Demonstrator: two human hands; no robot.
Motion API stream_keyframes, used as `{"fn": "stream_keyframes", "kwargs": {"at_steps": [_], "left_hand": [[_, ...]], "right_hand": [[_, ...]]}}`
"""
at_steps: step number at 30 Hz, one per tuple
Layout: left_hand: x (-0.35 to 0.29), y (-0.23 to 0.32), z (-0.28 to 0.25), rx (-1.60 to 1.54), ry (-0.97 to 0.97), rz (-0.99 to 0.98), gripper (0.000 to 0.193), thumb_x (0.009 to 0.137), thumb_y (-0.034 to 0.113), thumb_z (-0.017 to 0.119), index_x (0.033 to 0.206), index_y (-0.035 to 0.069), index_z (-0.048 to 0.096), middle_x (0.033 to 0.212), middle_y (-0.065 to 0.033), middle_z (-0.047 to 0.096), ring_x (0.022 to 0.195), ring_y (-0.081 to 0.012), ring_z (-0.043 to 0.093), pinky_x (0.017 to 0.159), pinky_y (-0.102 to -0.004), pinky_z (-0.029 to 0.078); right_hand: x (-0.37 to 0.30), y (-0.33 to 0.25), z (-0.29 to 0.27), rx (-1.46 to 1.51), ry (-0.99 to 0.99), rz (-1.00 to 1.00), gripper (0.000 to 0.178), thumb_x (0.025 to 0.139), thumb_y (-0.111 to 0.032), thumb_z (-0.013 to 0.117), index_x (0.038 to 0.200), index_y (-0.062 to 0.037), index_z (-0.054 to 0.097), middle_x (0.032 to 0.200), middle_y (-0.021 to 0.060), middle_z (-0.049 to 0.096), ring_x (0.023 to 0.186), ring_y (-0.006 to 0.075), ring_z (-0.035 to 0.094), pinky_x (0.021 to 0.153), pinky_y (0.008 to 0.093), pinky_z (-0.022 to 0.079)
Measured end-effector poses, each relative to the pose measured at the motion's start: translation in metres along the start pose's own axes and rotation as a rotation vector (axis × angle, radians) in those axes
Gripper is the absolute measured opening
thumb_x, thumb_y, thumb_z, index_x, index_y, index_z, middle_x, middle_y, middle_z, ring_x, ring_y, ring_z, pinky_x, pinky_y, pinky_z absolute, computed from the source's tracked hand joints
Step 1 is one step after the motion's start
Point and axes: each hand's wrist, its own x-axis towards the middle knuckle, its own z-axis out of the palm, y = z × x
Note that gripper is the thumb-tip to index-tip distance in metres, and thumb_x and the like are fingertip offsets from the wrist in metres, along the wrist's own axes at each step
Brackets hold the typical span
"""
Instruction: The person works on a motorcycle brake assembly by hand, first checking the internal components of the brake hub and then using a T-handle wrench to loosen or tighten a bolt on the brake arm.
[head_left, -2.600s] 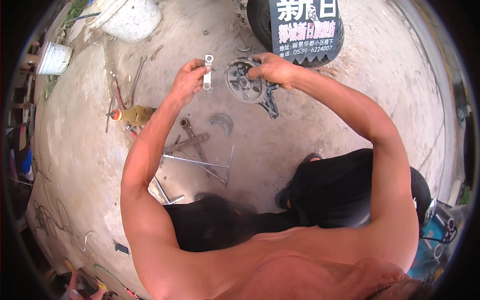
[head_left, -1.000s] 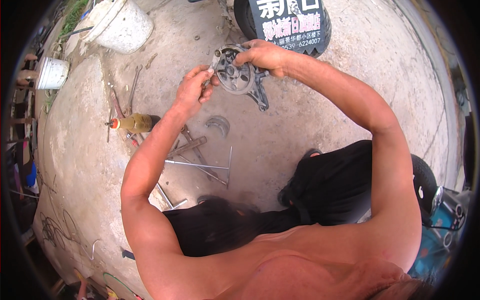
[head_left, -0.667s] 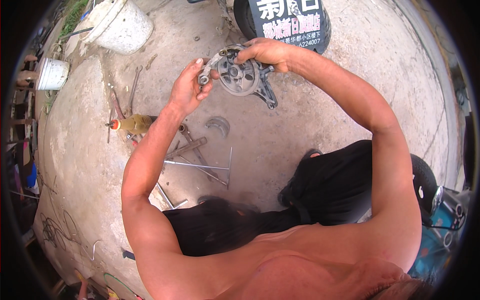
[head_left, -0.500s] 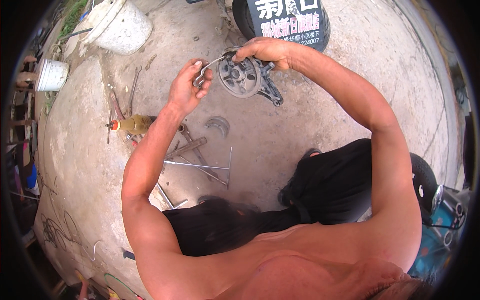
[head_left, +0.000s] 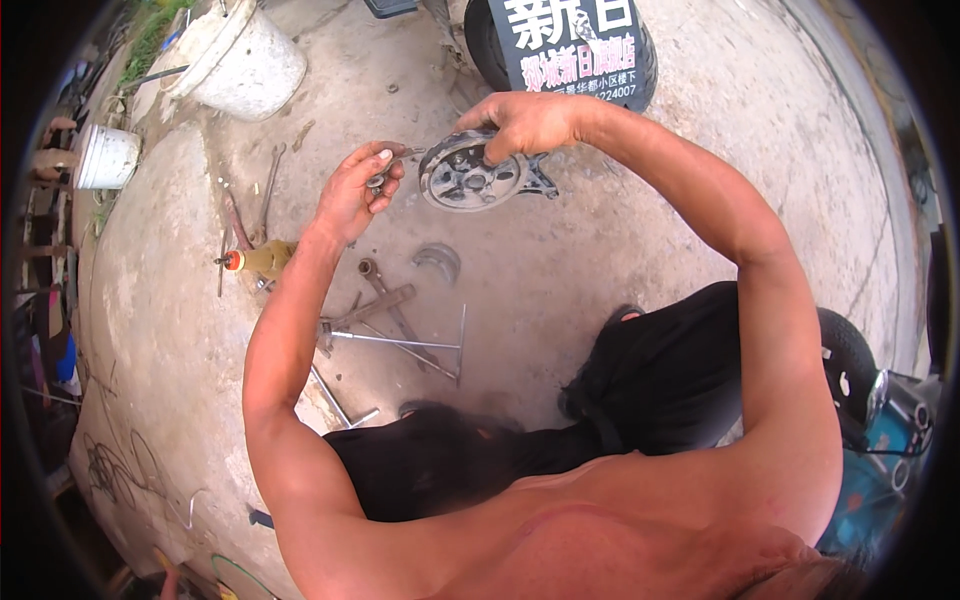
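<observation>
My right hand point(head_left: 540, 120) grips a round grey brake backing plate point(head_left: 468, 204) by its upper right rim. The thumb reaches onto its face, and a dark forked arm point(head_left: 540, 178) sticks out on the right. My left hand point(head_left: 350, 192) is closed on a small bent metal piece point(head_left: 378, 182) just left of the plate. A thin end of that piece points toward the plate's edge; I cannot tell whether they touch. Below them on the ground lies a curved brake shoe point(head_left: 438, 260).
T-handle wrenches point(head_left: 400, 341) and other tools lie between my feet and left forearm. A yellowish bottle point(head_left: 264, 260) and a spanner point(head_left: 270, 185) are farther left. Buckets point(head_left: 255, 70) stand at the far left, a tyre point(head_left: 487, 45) with a sign point(head_left: 575, 75) ahead, a blue machine point(head_left: 885, 480) at right.
The plate has tilted flatter and shifted slightly left and down, with my right hand around it. My left hand has drawn left and down with the metal piece.
</observation>
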Motion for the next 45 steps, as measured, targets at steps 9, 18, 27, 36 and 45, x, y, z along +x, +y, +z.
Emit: {"fn": "stream_keyframes", "kwargs": {"at_steps": [9, 18, 27, 36, 45], "left_hand": [[-0.005, -0.029, 0.022, 0.168, -0.04, -0.195, 0.037, 0.102, 0.037, 0.053, 0.111, 0.003, 0.066, 0.091, -0.0047, 0.062, 0.065, -0.0091, 0.047, 0.048, -0.021, 0.03], [-0.005, -0.042, 0.022, -0.208, -0.111, -0.25, 0.032, 0.104, 0.042, 0.048, 0.11, 0.013, 0.062, 0.099, 0.0006, 0.064, 0.069, -0.0097, 0.05, 0.05, -0.0268, 0.03], [-0.005, 0.004, 0.018, -0.256, -0.117, 0.154, 0.022, 0.099, 0.029, 0.064, 0.111, 0.01, 0.062, 0.096, 0.0005, 0.066, 0.057, -0.006, 0.046, 0.048, -0.02, 0.034], [-0.001, 0.016, 0.037, -0.208, 0.169, 0.312, 0.019, 0.101, 0.027, 0.063, 0.099, 0.009, 0.057, 0.087, -0.0005, 0.059, 0.06, -0.0085, 0.047, 0.048, -0.0233, 0.034], [-0.02, 0.006, 0.056, 0.252, 0.289, 0.376, 0.027, 0.093, 0.028, 0.075, 0.089, 0.005, 0.061, 0.073, -0.0007, 0.059, 0.06, -0.0053, 0.05, 0.051, -0.0227, 0.04]], "right_hand": [[-0.005, -0.038, 0.013, -0.555, -0.01, -0.44, 0.051, 0.074, 0.013, 0.055, 0.119, -0.0056, 0.071, 0.113, 0.0124, 0.069, 0.124, 0.03, 0.056, 0.102, 0.038, 0.047], [-0.014, -0.06, 0.024, -0.776, 0.172, -0.863, 0.058, 0.065, 0.018, 0.055, 0.112, -0.0102, 0.074, 0.134, 0.0098, 0.056, 0.14, 0.0352, 0.041, 0.11, 0.046, 0.044], [0.0, -0.05, 0.011, -0.129, 0.651, -0.559, 0.044, 0.093, -0.01, 0.059, 0.137, -0.0046, 0.056, 0.126, 0.0094, 0.064, 0.11, 0.0181, 0.065, 0.095, 0.0341, 0.053], [-0.001, -0.027, 0.015, 0.088, 0.621, -0.22, 0.06, 0.096, -0.037, 0.064, 0.14, 0.0017, 0.05, 0.114, 0.0101, 0.068, 0.093, 0.0145, 0.063, 0.08, 0.0311, 0.053], [0.012, 0.005, 0.013, 0.266, 0.644, -0.098, 0.06, 0.1, -0.031, 0.058, 0.151, -0.004, 0.042, 0.134, 0.0135, 0.06, 0.111, 0.0194, 0.061, 0.085, 0.0347, 0.055]]}}
